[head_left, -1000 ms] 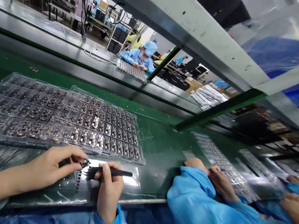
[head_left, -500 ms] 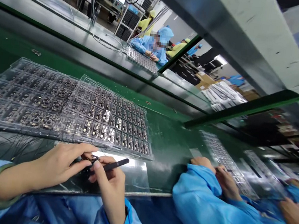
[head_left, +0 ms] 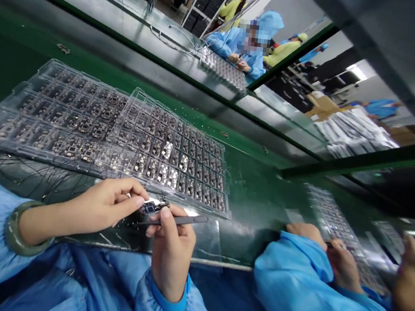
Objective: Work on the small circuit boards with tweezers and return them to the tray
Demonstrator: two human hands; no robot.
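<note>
A small dark circuit board [head_left: 150, 208] is held just in front of the trays. My left hand [head_left: 112, 204] is closed, with thumb and fingertips pinching the board's left end. My right hand [head_left: 174, 236] is closed around black tweezers [head_left: 193, 220], which lie nearly level across the fingers. Its thumb and fingertips are at the board's right end, and whether they also grip the board is hard to make out. Behind my hands lie a clear plastic tray [head_left: 60, 131] of circuit boards and, overlapping its right side, a second clear tray [head_left: 228, 210] with smaller boards.
Thin black wires [head_left: 36, 176] spread along the left tray's front edge. A clear sheet [head_left: 209, 240] lies under my right hand. On the right, a co-worker's blue sleeve [head_left: 290, 280] and hands are beside another tray [head_left: 330, 214]. A green metal post [head_left: 291, 171] rises behind.
The camera view has shifted. The board now shows more of its face between my hands, and the tweezers have turned to lie flatter, their rear end pointing right.
</note>
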